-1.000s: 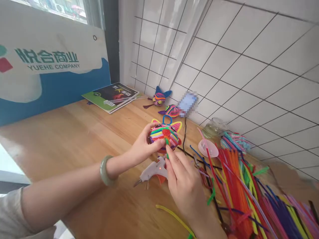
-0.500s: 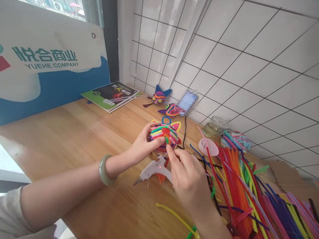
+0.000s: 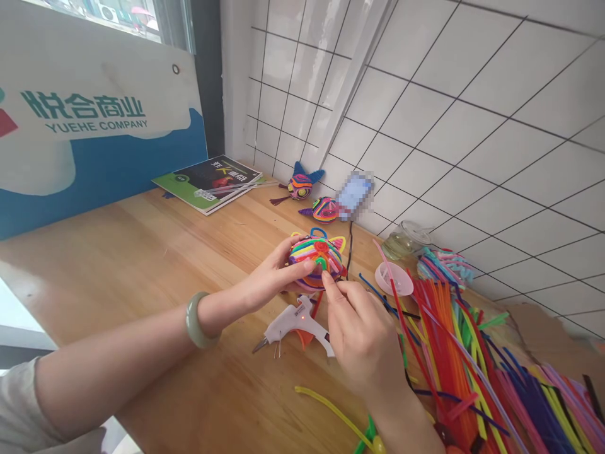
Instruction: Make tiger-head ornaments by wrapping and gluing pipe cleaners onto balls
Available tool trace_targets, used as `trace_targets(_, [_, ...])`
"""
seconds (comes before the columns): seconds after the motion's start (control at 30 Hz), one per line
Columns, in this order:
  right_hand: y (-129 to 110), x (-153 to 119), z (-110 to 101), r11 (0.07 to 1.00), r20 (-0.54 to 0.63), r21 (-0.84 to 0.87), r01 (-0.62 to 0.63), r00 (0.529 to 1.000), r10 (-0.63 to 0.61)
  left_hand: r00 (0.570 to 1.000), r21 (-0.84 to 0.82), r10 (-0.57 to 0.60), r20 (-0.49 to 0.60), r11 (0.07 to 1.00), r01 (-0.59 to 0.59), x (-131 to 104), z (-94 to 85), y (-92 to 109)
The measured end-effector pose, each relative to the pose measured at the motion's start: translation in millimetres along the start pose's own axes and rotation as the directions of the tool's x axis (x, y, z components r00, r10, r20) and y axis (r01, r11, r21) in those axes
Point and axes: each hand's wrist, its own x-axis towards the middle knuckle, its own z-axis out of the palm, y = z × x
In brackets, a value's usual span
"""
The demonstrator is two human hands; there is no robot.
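At left of glue gun (image 3: 293,323): left hand (image 3: 267,274), cupping striped pipe-cleaner ball (image 3: 316,257) just above gun.
Right of gun: right hand (image 3: 363,334), fingertips pinching green piece against ball.
Step, judged: fixing trim; pressure needed next.
Hidden: ball underside; pipe-cleaner pile (image 3: 477,372) cut off.

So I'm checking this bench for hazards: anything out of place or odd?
Yes: the white glue gun lies on the wooden table with its red light lit, close under both hands. Loose pipe cleaners sprawl beside it.
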Motion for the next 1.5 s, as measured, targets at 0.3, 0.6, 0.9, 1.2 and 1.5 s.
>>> trace_targets(0.3, [-3, -2, 3, 1.000, 0.020, -0.008, -0.002, 1.000, 0.002, 0.997, 0.066, 0.020, -0.069, 0.998, -0.015, 1, -0.8, -1])
trace_targets(0.6, [-4, -2, 4, 1.000, 0.018, 0.019, -0.022, 1.000, 0.022, 0.997, 0.053, 0.048, -0.065, 0.998, -0.044, 2, -0.6, -1])
trace_targets(0.9, [-11, 4, -3, 0.832, -0.006, 0.389, -0.396, 0.902, 0.432, 0.975, 0.171, 0.224, 0.005, 0.960, -0.221, 2, -1.9, -4])
trace_targets(1.2, [-13, 9, -8, 0.892, -0.104, 0.416, -0.178, 0.965, 0.241, 0.945, 0.167, 0.324, 0.039, 0.931, -0.325, 5, -4.4, -10])
trace_targets(1.5, [-18, 9, -11, 0.811, -0.029, 0.468, -0.351, 0.911, 0.411, 0.912, 0.174, 0.410, 0.021, 0.897, -0.407, 5, -1.3, -6])
